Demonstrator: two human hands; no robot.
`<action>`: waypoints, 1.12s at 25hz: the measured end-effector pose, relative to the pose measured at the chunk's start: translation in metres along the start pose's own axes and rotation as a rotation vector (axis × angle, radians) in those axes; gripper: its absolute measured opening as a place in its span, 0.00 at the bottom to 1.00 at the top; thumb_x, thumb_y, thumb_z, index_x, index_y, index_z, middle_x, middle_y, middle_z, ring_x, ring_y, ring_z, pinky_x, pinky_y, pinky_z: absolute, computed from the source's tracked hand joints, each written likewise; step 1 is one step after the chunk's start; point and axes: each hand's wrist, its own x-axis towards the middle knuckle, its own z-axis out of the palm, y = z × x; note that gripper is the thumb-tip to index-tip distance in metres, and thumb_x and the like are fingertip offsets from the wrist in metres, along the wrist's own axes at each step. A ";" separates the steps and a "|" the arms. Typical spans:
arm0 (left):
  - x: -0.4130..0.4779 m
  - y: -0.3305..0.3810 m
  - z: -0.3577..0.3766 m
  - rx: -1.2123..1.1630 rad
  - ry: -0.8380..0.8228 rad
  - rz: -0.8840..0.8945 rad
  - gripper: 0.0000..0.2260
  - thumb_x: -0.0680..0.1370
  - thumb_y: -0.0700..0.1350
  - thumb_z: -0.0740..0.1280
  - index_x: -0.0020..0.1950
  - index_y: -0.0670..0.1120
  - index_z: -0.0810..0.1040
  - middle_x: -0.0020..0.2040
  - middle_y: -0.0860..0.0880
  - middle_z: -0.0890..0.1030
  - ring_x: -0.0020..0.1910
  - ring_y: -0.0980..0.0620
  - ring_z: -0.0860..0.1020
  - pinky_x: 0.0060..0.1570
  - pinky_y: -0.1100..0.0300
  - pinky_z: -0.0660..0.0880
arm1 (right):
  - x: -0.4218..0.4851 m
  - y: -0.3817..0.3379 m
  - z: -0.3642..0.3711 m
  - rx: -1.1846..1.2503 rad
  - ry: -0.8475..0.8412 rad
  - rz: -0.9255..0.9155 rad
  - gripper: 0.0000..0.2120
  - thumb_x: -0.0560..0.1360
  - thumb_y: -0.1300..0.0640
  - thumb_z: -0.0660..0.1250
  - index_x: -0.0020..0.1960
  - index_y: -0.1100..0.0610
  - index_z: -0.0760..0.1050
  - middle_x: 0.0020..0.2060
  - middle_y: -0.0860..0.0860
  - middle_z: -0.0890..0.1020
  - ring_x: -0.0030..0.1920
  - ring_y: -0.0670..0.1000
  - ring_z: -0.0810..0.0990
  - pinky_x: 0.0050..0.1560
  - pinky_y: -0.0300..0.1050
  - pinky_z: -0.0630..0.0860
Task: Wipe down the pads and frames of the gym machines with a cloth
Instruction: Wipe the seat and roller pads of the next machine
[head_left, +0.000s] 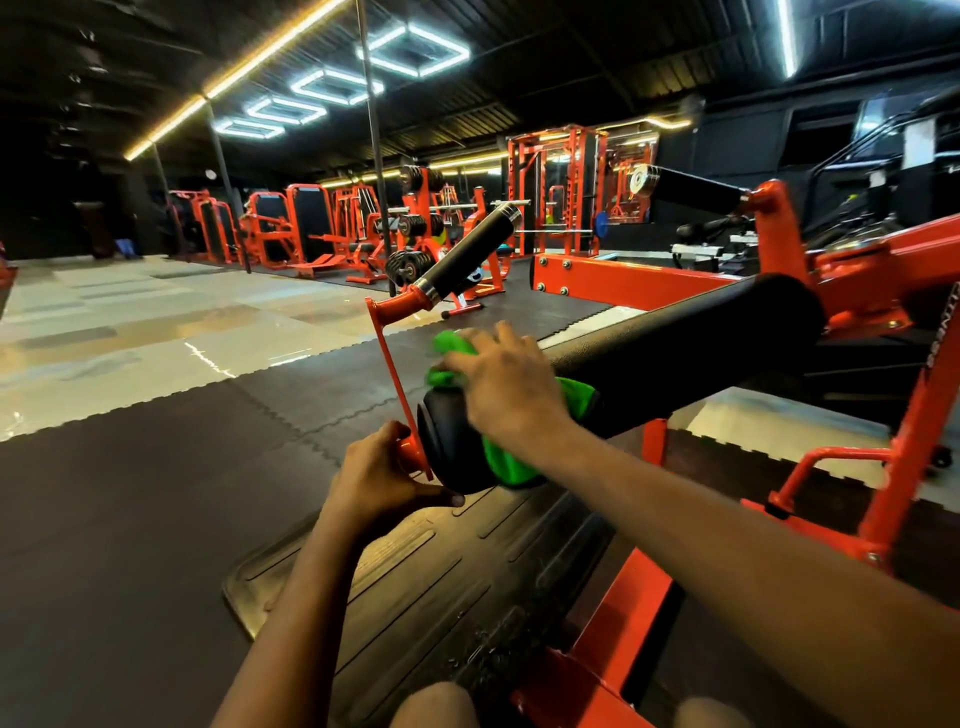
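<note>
While I watch the head view, right grip (498, 387) curls over the green cloth (576, 400), pressing it on the near end of the black roller pad (675, 353) | left grip (384, 467) holds the orange frame (413, 454) at that pad's end, thumb on the end cap.

The hall is dim under a black ceiling, lit by cold white angular light frames (415, 49) and a warm LED strip (249, 62) overhead, which throw streaks of glare on the glossy floor tiles (156, 332) and make the orange frame (623, 283) glow. The right hand (498, 384) and green cloth (452, 345) are smeared by motion blur, and the wide lens bends lines at the edges.
</note>
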 end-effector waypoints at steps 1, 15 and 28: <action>0.000 0.000 -0.003 -0.023 -0.035 0.010 0.37 0.56 0.58 0.84 0.59 0.49 0.75 0.49 0.55 0.81 0.48 0.58 0.80 0.47 0.61 0.79 | 0.004 0.019 0.000 0.008 -0.012 0.056 0.23 0.76 0.59 0.68 0.69 0.43 0.74 0.69 0.51 0.74 0.65 0.56 0.69 0.62 0.53 0.70; 0.009 -0.004 -0.005 0.041 -0.093 -0.050 0.43 0.48 0.74 0.78 0.56 0.53 0.77 0.49 0.54 0.81 0.49 0.55 0.80 0.49 0.52 0.82 | 0.012 0.051 -0.005 0.024 -0.074 0.343 0.17 0.78 0.57 0.65 0.65 0.46 0.76 0.63 0.54 0.74 0.64 0.59 0.70 0.61 0.56 0.74; 0.022 0.014 -0.009 -0.127 -0.162 -0.086 0.49 0.58 0.84 0.62 0.67 0.52 0.66 0.59 0.47 0.79 0.53 0.49 0.81 0.58 0.49 0.79 | 0.006 0.212 -0.014 -0.112 0.026 0.401 0.21 0.72 0.61 0.70 0.62 0.47 0.80 0.59 0.52 0.81 0.58 0.60 0.73 0.57 0.54 0.73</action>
